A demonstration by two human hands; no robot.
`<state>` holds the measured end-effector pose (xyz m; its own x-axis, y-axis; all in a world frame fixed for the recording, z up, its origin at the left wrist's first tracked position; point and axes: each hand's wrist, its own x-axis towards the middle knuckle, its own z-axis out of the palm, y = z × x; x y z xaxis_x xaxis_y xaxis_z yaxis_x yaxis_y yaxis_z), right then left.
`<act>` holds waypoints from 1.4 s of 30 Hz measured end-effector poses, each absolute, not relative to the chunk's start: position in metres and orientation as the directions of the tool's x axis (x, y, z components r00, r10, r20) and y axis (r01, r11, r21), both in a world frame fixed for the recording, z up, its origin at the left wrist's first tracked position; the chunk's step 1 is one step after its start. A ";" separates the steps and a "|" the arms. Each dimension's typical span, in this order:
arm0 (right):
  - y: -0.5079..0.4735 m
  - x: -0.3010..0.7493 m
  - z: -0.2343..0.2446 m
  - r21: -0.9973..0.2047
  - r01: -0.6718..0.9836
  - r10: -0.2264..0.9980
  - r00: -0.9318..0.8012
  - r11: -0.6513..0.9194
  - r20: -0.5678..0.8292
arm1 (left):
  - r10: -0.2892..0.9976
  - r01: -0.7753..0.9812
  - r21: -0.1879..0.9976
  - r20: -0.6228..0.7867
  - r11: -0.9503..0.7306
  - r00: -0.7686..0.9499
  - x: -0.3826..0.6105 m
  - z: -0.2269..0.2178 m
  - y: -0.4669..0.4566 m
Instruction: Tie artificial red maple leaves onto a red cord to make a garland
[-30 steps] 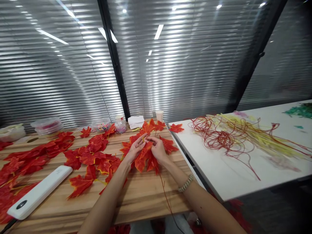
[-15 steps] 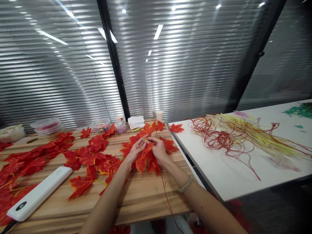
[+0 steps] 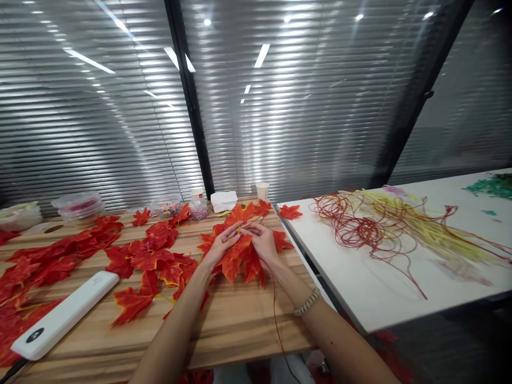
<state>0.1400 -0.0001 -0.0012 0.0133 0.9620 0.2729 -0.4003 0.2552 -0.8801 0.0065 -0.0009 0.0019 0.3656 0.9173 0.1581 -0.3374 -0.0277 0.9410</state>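
Wooden worktop [image 3: 240, 325] before blinds, left hand [image 3: 219, 245] and right hand [image 3: 264, 242] both pinching one red leaf [image 3: 239, 255] between them, fingertip grip seemingly on its stem, partly hidden

My left grip [image 3: 221, 244] and right grip [image 3: 263, 241] cover part of the red leaf [image 3: 240, 256], so its stem hardly shows. The red wire [image 3: 276, 314] drops off the bottom edge. The far tubs [image 3: 80, 205] look too small to tell.

A wooden table [image 3: 240, 325] carries scattered red leaves [image 3: 60, 253] (and a white device [image 3: 64, 314]).
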 end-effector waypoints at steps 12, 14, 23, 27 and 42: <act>0.000 0.141 0.000 -0.871 -0.450 0.979 0.049 0.199 0.198 | 0.928 -0.261 0.965 0.110 -0.015 0.355 0.006 -0.006 0.003; 0.000 0.141 0.000 -0.865 -0.464 0.981 0.067 0.193 0.183 | 0.928 -0.246 0.969 0.108 -0.018 0.356 0.006 -0.005 0.003; 0.005 0.148 0.002 -0.882 -0.385 0.962 0.121 0.273 0.245 | 0.948 -0.173 0.984 0.083 -0.030 0.306 0.002 -0.001 0.000; 0.005 0.149 0.001 -0.887 -0.348 0.952 0.069 0.302 0.297 | 0.967 -0.122 0.992 0.055 -0.025 0.249 0.000 0.002 -0.001; -0.013 0.144 0.012 -0.911 -0.398 0.876 -0.470 -0.104 0.106 | 0.993 -0.495 0.866 -0.009 0.067 0.119 -0.011 0.015 -0.005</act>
